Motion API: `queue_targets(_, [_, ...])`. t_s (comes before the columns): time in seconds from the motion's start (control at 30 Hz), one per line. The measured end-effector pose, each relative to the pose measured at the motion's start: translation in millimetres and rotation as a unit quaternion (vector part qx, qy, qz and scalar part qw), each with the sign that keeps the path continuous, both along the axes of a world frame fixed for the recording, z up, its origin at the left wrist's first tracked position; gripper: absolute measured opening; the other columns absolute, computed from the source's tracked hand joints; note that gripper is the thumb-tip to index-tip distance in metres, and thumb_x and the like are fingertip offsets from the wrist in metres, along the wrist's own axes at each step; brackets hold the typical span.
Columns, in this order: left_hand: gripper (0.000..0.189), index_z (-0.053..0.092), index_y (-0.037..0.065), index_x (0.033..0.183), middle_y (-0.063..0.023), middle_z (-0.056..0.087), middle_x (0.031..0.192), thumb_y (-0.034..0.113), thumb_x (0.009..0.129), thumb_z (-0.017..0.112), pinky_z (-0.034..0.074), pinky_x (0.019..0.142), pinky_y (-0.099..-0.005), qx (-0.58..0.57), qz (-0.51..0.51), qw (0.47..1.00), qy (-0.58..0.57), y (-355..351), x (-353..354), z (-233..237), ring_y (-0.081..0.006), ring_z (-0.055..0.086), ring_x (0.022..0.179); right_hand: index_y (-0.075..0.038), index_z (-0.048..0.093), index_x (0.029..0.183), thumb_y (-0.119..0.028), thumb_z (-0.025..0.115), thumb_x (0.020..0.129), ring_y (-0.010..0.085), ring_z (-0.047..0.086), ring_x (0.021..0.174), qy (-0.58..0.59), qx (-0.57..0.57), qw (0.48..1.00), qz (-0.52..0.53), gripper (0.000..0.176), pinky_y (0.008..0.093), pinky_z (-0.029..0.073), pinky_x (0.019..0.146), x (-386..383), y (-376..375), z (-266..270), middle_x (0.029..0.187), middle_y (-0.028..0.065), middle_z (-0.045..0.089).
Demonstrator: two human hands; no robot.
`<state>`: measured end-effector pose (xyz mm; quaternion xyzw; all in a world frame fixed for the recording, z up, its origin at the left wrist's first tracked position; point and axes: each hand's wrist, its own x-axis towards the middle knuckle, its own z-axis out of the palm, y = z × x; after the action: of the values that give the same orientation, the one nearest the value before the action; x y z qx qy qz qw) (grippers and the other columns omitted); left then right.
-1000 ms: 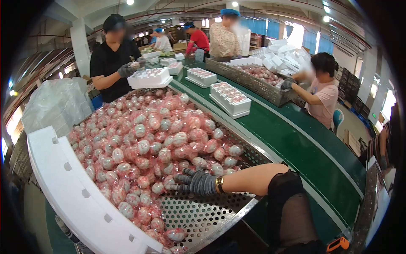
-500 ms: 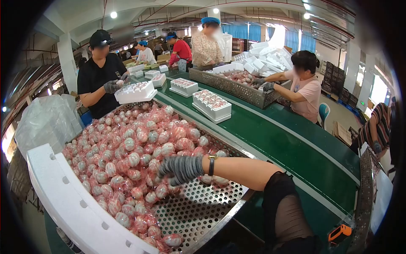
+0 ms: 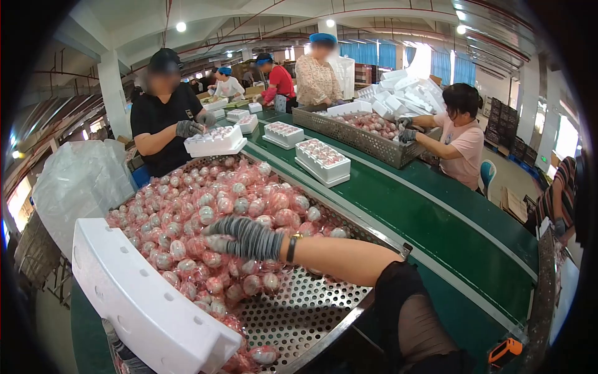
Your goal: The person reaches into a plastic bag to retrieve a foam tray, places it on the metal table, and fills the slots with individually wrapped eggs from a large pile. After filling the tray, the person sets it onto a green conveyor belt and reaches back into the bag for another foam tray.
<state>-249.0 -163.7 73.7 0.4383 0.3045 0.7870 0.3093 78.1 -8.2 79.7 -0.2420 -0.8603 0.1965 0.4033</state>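
Observation:
My right hand (image 3: 244,239), in a grey striped glove with a watch at the wrist, reaches over a heap of wrapped eggs (image 3: 177,249). Its fingers are stretched out and apart, with the tips on or just above the eggs; no egg shows in its grip. The eggs are pale, in clear film with red print, and lie in a perforated metal tray (image 3: 293,318). At the lower left, my gloved left hand (image 3: 123,350) is closed on the near side of a tilted white foam box (image 3: 134,287); part of its fingers is hidden behind the box.
Filled foam boxes (image 3: 322,163) stand along the green conveyor (image 3: 405,202). Across the belt, a co-worker's gloved hands (image 3: 408,128) work in another metal tray (image 3: 355,134). At the left, a co-worker in black handles a foam box (image 3: 215,142). Plastic bags (image 3: 81,187) stand beside them.
My right hand has moved leftward over the eggs, and its fingers have stretched out. The foam box has shifted right and tilted, with my left hand beside it. The whole view has shifted slightly.

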Motion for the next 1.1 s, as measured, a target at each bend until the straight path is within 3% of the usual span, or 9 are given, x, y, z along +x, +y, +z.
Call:
queue_targets(0.1, [0.07,0.025,0.006,0.141,-0.0129,0.036,0.137,0.052,0.091,0.043,0.036,0.101,-0.0405,-0.004,-0.001,1.0,0.008,1,3,-4,-0.0262,0.042,0.12,-0.003,0.047,0.128,-0.027,0.056,0.091,0.0203,0.05,0.115,0.059,-0.4,0.901,0.157,0.045,0.0329,0.041,0.097,-8,-87,29,0.122,0.0119,0.056])
queue_targets(0.13, [0.07,0.025,0.006,0.141,-0.0129,0.036,0.137,0.052,0.091,0.043,0.036,0.101,-0.0405,-0.006,-0.001,1.0,0.011,0,5,-6,-0.0261,0.042,0.12,-0.004,0.039,0.135,-0.031,0.06,0.089,0.0214,0.045,0.12,0.09,-0.248,0.942,0.209,0.058,0.0354,0.038,0.1,-14,-99,21,0.13,0.0142,0.049])
queue_targets(0.2, [0.07,0.024,0.006,0.141,-0.0129,0.036,0.137,0.052,0.091,0.043,0.036,0.101,-0.0404,-0.013,-0.007,1.0,0.02,-4,6,-12,-0.0261,0.042,0.12,-0.004,0.025,0.142,-0.035,0.067,0.082,0.0229,0.038,0.126,0.064,-0.226,0.95,0.206,0.08,0.0371,0.033,0.104,-19,-127,27,0.138,0.0144,0.04])
queue_targets(0.3, [0.07,0.024,0.006,0.141,-0.013,0.036,0.137,0.052,0.091,0.043,0.036,0.101,-0.0403,-0.058,-0.042,0.994,0.087,-14,9,-28,-0.026,0.042,0.12,-0.006,0.013,0.145,-0.039,0.073,0.076,0.0239,0.036,0.128,0.169,-0.269,0.921,0.223,0.097,0.0376,0.031,0.105,-37,-119,-15,0.141,0.0129,0.036])
queue_targets(0.37, [0.076,0.024,0.005,0.14,-0.0122,0.037,0.136,0.054,0.088,0.05,0.037,0.1,-0.04,-0.112,-0.086,0.971,0.194,-22,17,-29,-0.0261,0.043,0.12,-0.005,0.011,0.145,-0.04,0.074,0.075,0.024,0.036,0.127,0.16,-0.305,0.916,0.205,0.1,0.0375,0.03,0.105,-41,-105,-31,0.141,0.0132,0.036])
queue_targets(0.43, [0.088,0.026,0.004,0.139,-0.0122,0.038,0.136,0.06,0.079,0.058,0.038,0.1,-0.0412,-0.151,-0.228,0.957,0.092,-11,9,-60,-0.0277,0.042,0.12,0.003,0.017,0.141,-0.049,0.074,0.071,0.0267,0.036,0.127,0.146,-0.313,0.917,0.202,0.104,0.0371,0.03,0.106,-33,-113,-13,0.136,0.0215,0.038])
queue_targets(0.67, [0.088,0.031,0.004,0.136,-0.0124,0.043,0.132,0.063,0.077,0.057,0.042,0.097,-0.0392,-0.197,-0.332,0.918,0.09,-17,30,-59,-0.0249,0.045,0.118,-0.001,0.028,0.138,-0.045,0.074,0.072,0.0228,0.043,0.12,0.165,-0.425,0.841,0.29,0.092,0.0366,0.035,0.101,-31,-98,-37,0.13,0.0156,0.047])
queue_targets(0.83, [0.102,0.031,0.001,0.135,-0.0136,0.043,0.132,0.074,0.069,0.056,0.042,0.097,-0.042,-0.237,-0.31,0.912,0.124,-27,39,-39,-0.0284,0.048,0.116,0.001,0.027,0.138,-0.044,0.076,0.07,0.0228,0.039,0.124,0.132,-0.408,0.847,0.315,0.096,0.0367,0.033,0.103,-27,-98,-22,0.133,0.0153,0.044])
queue_targets(1.1, [0.107,0.026,0.003,0.138,-0.016,0.042,0.132,0.079,0.067,0.051,0.045,0.094,-0.0434,-0.256,-0.304,0.918,0.013,-17,45,-50,-0.0305,0.049,0.114,0.0,0.038,0.135,-0.052,0.07,0.073,0.0224,0.047,0.12,0.136,-0.428,0.849,0.278,0.087,0.0368,0.037,0.101,-24,-92,-19,0.129,0.0148,0.05])
